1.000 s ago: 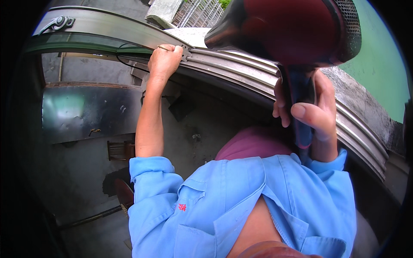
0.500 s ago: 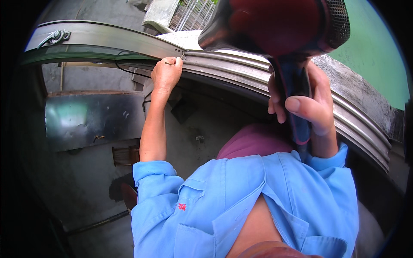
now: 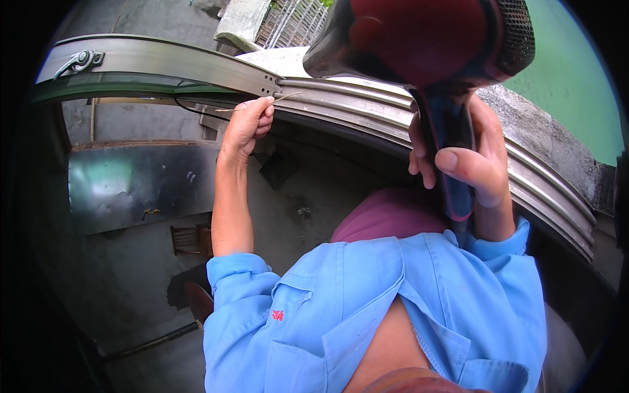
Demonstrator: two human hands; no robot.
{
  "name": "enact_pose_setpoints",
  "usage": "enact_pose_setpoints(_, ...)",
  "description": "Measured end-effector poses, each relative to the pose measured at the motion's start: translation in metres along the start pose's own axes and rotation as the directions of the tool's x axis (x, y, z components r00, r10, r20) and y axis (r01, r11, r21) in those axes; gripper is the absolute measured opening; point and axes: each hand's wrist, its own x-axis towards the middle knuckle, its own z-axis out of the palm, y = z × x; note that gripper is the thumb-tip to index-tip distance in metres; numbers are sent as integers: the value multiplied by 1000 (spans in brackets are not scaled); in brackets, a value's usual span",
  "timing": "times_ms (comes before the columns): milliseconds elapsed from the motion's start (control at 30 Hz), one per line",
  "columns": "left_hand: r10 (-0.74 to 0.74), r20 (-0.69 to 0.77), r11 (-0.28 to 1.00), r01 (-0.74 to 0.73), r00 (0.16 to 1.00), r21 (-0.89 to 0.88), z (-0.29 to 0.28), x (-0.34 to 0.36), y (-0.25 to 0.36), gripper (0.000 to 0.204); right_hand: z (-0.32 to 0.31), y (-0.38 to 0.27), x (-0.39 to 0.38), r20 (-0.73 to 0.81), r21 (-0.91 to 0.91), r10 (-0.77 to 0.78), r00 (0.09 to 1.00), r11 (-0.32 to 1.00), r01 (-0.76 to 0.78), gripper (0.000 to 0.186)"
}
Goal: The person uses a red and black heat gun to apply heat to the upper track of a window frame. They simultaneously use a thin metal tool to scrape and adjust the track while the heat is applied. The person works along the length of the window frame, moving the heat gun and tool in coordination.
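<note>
Pinching strand (image 3: 285, 97): left hand (image 3: 246, 126), arm (image 3: 232, 203) outstretched | gripping hairdryer (image 3: 419, 39): right hand (image 3: 483, 160)

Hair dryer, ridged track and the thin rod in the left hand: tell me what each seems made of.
The hair dryer looks like glossy plastic, dark red and black, with smooth highlights. The ridged track seems bare metal, perhaps aluminium: grey with a soft sheen. The thin rod is tan; wood, bamboo or wire, I cannot tell.

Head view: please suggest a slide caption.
Left hand pinching a thin tan stick; right hand gripping a red and black hair dryer.
</note>
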Motion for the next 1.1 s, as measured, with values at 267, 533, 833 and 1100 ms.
enact_pose_setpoints(267,356,-331,854,-161,874,495,1,8,-12,35,1,3,2,2,-2,-2,1000,1000,2,51)
enact_pose_setpoints(533,545,-415,548,65,729,834,19,22,-16,36,1,3,1,-20,-21,2,1000,1000,-3,51)
enact_pose_setpoints(833,369,122,685,-358,921,635,34,-15,12,30,0,3,1,-37,-17,-1,999,1000,1,52)
enact_pose_setpoints(1100,460,-132,885,-443,878,140,14,-18,5,16,2,2,1,-32,-35,17,999,999,-18,53)
